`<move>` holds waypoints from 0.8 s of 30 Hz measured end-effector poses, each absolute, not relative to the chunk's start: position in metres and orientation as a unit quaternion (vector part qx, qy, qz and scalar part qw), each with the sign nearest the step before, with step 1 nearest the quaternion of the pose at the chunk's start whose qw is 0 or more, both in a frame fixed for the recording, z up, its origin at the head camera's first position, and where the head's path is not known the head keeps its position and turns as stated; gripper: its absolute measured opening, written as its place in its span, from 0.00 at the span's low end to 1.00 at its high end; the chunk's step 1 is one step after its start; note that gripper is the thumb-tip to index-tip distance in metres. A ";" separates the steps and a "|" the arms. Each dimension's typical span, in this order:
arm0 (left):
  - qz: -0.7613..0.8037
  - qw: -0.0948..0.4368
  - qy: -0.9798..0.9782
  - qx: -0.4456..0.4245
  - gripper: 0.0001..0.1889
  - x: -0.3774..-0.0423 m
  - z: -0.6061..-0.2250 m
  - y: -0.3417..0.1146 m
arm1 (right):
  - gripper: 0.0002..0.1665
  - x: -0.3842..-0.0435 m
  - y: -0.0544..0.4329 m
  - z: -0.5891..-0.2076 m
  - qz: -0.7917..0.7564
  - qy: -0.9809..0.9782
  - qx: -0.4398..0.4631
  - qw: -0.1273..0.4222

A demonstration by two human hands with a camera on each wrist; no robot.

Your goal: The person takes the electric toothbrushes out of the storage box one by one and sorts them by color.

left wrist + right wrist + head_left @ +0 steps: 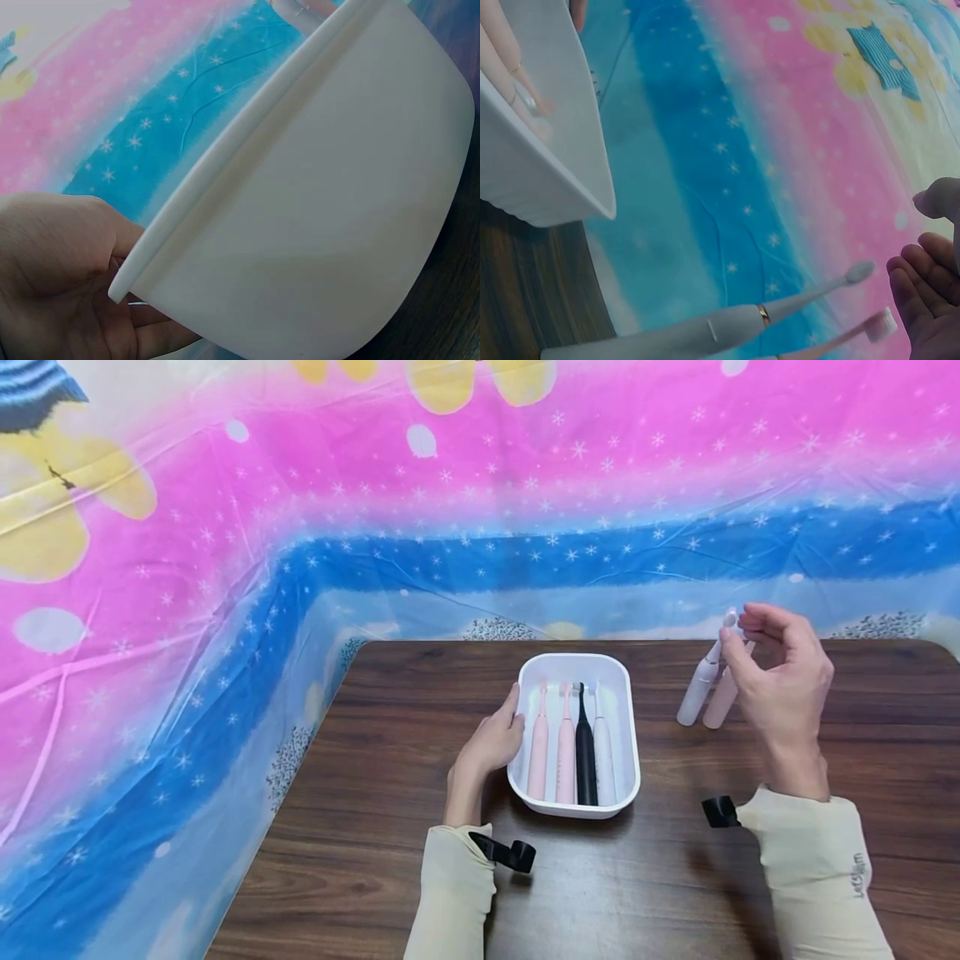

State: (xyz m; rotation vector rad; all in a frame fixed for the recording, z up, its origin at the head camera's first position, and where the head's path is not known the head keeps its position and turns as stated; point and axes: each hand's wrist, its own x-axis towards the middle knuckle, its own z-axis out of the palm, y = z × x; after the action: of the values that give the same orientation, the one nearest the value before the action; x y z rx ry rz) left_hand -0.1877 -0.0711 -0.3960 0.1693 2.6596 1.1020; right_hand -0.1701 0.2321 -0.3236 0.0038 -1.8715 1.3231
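the tray sits on the table before the person. in it lie four brushes side by side, heads to the far end — the leftmost a little apart from the rest. the left hand is at the tray's left side. right of the tray, two more brushes stand together on the table, the right hand just beside their heads. a cloth hangs behind — and along the table's left side.
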 end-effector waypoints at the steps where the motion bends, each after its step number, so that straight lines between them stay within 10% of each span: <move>1: 0.379 0.128 0.915 0.059 0.29 -0.188 -0.396 -0.071 | 0.19 -0.171 0.230 -0.325 0.526 -0.745 0.008 0.409; 24: 0.383 0.130 0.912 0.063 0.29 -0.185 -0.399 -0.074 | 0.17 -0.181 0.177 -0.366 0.446 -0.840 0.051 0.303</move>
State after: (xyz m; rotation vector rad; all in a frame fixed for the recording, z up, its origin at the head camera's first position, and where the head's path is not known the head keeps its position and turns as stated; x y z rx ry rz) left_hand -0.1854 -0.0742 -0.3991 0.1821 2.6503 1.1130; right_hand -0.1806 0.1765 -0.3657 0.1355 -2.2268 1.1826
